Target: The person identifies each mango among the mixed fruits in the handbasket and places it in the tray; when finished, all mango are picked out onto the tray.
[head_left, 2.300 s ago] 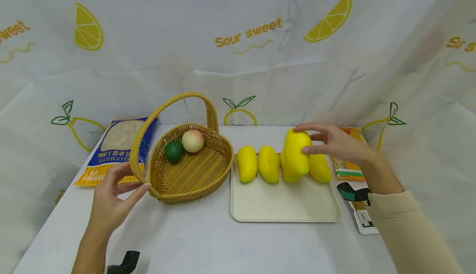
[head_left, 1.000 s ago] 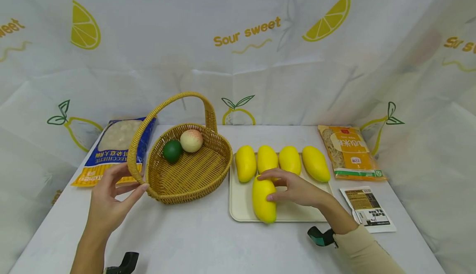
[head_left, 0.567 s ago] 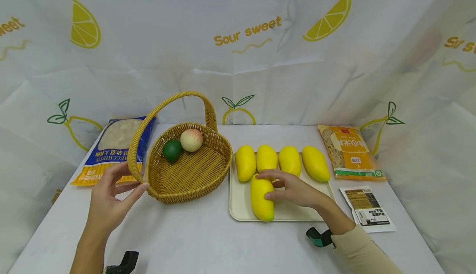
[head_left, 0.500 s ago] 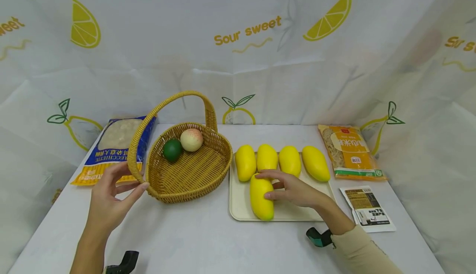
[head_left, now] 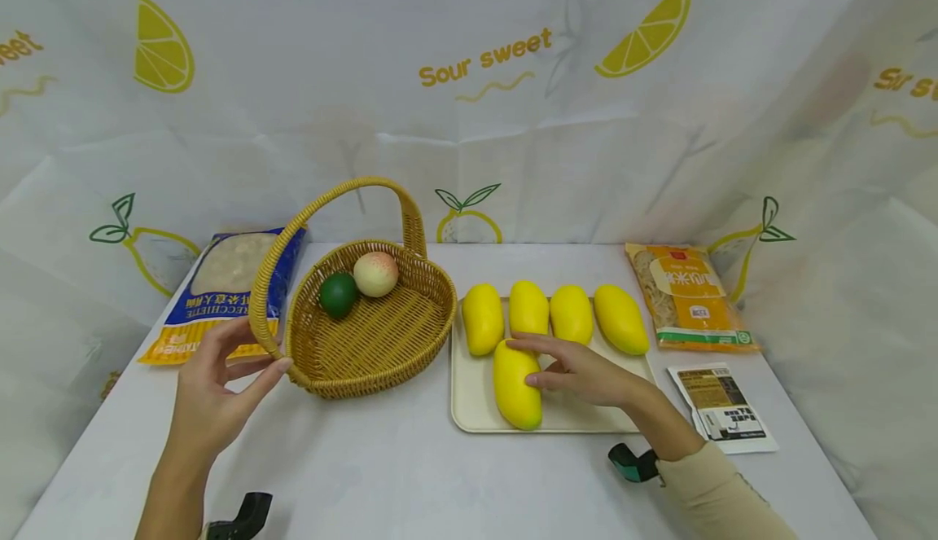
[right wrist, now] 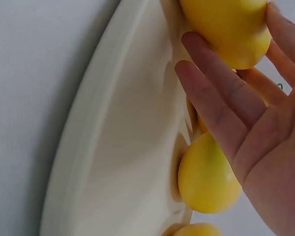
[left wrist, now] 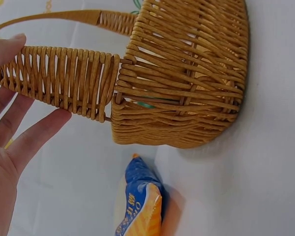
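My left hand (head_left: 216, 389) pinches the base of the wicker basket's arched handle (left wrist: 71, 76) between thumb and fingers. Inside the basket (head_left: 366, 361) lie a pale peach (head_left: 376, 274) and a dark green round fruit (head_left: 339, 295). On the right, a yellow mango (head_left: 516, 389) lies in the front part of a cream tray (head_left: 469, 416). Over its right side is my right hand (head_left: 582, 373), fingers extended, thumb tip at the mango's edge. In the right wrist view, those fingers look straight and spread beside the mango (right wrist: 226, 29). Several more mangoes (head_left: 572, 314) form a row along the tray's back.
A blue and yellow pasta bag (head_left: 227, 279) lies behind the basket at left. Right of the tray are an orange noodle bag (head_left: 689, 300) and a small white and brown packet (head_left: 721, 406). A white patterned cloth (head_left: 469, 133) hangs behind the table.
My right hand has brought the mango from above the back row to the tray's front left. Lately its thumb has shifted slightly rightward off the mango. The left hand stays at the handle.
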`<state>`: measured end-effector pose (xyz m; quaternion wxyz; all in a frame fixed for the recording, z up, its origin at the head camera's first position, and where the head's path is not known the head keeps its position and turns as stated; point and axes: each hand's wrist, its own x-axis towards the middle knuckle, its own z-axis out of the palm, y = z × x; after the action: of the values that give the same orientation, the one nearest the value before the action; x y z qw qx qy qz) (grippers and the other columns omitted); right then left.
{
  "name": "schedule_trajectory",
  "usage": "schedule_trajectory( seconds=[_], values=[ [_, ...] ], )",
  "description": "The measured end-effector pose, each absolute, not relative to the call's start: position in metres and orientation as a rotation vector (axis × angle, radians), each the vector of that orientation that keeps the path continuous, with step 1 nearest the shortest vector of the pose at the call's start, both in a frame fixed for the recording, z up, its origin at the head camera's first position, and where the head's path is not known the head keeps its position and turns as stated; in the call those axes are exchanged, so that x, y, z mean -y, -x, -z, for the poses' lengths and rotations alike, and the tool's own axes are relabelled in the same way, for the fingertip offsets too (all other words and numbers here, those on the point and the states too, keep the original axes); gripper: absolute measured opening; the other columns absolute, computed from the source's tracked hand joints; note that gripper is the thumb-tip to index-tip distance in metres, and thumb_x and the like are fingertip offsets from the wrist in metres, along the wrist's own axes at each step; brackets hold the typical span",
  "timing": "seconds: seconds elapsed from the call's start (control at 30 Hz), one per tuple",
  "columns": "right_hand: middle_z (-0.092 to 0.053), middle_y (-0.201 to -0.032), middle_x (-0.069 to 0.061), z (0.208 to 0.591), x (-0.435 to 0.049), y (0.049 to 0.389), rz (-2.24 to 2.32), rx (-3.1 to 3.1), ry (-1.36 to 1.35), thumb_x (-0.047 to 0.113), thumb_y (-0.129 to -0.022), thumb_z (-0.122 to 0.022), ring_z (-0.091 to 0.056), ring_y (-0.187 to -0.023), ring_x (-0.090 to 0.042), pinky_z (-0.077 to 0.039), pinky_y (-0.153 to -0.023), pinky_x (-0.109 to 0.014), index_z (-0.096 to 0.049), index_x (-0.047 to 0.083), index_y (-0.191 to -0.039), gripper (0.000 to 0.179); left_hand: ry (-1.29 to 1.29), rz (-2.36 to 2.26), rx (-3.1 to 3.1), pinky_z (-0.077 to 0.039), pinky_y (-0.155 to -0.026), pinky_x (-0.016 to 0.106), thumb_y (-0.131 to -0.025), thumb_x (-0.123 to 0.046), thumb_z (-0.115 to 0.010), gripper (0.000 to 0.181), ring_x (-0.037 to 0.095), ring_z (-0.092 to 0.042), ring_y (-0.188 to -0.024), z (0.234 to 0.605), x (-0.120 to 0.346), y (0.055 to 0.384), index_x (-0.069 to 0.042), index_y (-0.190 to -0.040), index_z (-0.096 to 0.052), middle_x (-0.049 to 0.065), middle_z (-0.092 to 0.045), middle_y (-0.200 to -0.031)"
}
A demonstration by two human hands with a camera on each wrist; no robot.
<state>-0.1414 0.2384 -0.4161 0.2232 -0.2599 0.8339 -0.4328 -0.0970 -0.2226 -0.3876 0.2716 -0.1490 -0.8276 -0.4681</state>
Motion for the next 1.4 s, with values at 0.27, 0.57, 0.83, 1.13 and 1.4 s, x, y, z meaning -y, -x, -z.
schedule_trajectory(
  seconds=[0.27, 0.57, 0.83, 1.13, 1.4],
  values=[
    [-0.030, -0.166, -0.021, 0.415, -0.241, 0.141, 1.159, -2.317, 0.751, 0.028, -0.103, -0.060, -0.050, -0.136, -0.033, -0.052, -0.104, -0.029, -0.042, 0.013, -0.156, 0.057, 0.386, 1.269, 2.234, -0.055, -0.078, 0.002, -0.067, 0.025, -0.079, 0.075, -0.009, -0.061, -0.108, 0.387, 0.222, 0.097, 0.006, -0.135, -0.054, -0.025, -0.060, -0.125],
    [-0.026, -0.168, -0.019, 0.412, -0.244, 0.138, 1.144, -2.306, 0.750, 0.028, -0.101, -0.063, -0.050, -0.141, -0.037, -0.055, -0.105, -0.028, -0.040, 0.014, -0.157, 0.062, 0.384, 1.271, 2.227, -0.054, -0.078, 0.002, -0.067, 0.024, -0.080, 0.076, -0.009, -0.061, -0.109, 0.389, 0.223, 0.098, 0.005, -0.136, -0.055, -0.024, -0.060, -0.126],
    [-0.030, -0.167, -0.017, 0.403, -0.252, 0.133, 1.104, -2.354, 0.666, 0.031, -0.099, -0.066, -0.070, -0.118, -0.029, -0.061, -0.098, -0.031, -0.040, 0.017, -0.157, 0.065, 0.401, 1.224, 2.240, -0.055, -0.078, 0.002, -0.067, 0.022, -0.080, 0.076, -0.010, -0.061, -0.109, 0.387, 0.223, 0.098, 0.004, -0.136, -0.055, -0.027, -0.059, -0.126],
    [-0.043, -0.159, -0.018, 0.389, -0.267, 0.120, 1.055, -2.470, 0.587, 0.034, -0.096, -0.070, -0.065, -0.121, -0.035, -0.061, -0.096, -0.047, -0.042, 0.014, -0.156, 0.069, 0.422, 1.193, 2.214, -0.053, -0.084, 0.002, -0.065, 0.020, -0.082, 0.087, -0.008, -0.058, -0.115, 0.387, 0.222, 0.099, 0.001, -0.144, -0.051, -0.027, -0.057, -0.128],
    [-0.047, -0.155, -0.016, 0.373, -0.280, 0.106, 0.887, -2.762, 0.518, 0.049, -0.086, -0.078, -0.058, -0.128, -0.040, -0.060, -0.094, -0.056, -0.052, 0.019, -0.149, 0.074, 0.484, 1.088, 2.113, -0.043, -0.104, 0.002, -0.081, -0.025, -0.087, 0.079, -0.001, -0.049, -0.129, 0.376, 0.220, 0.102, 0.007, -0.142, -0.050, -0.019, -0.050, -0.136]
  ],
)
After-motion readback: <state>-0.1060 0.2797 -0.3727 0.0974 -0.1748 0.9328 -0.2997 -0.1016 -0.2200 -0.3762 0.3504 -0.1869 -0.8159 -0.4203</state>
